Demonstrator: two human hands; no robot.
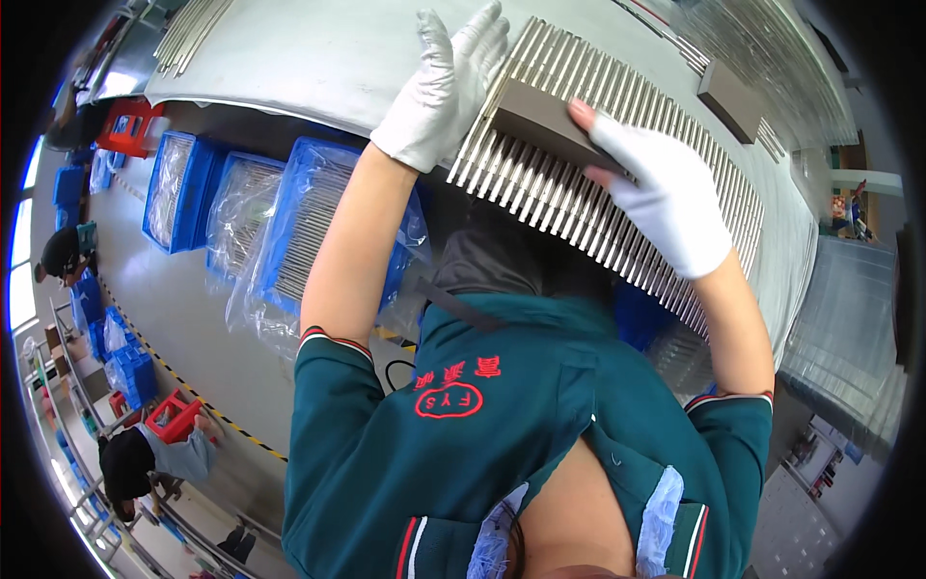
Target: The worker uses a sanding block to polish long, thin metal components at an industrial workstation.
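My two hands are apart, both in white gloves; my left hand (pixel 442 101) is open with the fingers spread, alongside the left end of a long row of metal rods (pixel 588 58), though I cannot tell whether it touches them; my right hand (pixel 667 193) is clamped on a gray-brown block (pixel 548 124), gripping its right end with two bare fingertips showing out of the glove. The block is on top of the row, toward its left end, lying across several rods; the rods sit side by side in front of my waist, the row slanting down to the right.

Around them spreads the pale table (pixel 318 58); a second gray-brown block (pixel 730 101) sits beyond the row on the right, with clear sheets (pixel 772 48) past it; a small bunch of thin sticks (pixel 193 34) lies at the table's far left. I wear a dark green shirt (pixel 521 386); to my left on the floor stand blue crates (pixel 200 207), lined with clear plastic; the nearest holds more rods. Farther left, striped tape (pixel 222 420) runs along the floor; beyond it a person in a black top (pixel 125 463) is beside a red basket (pixel 176 417).
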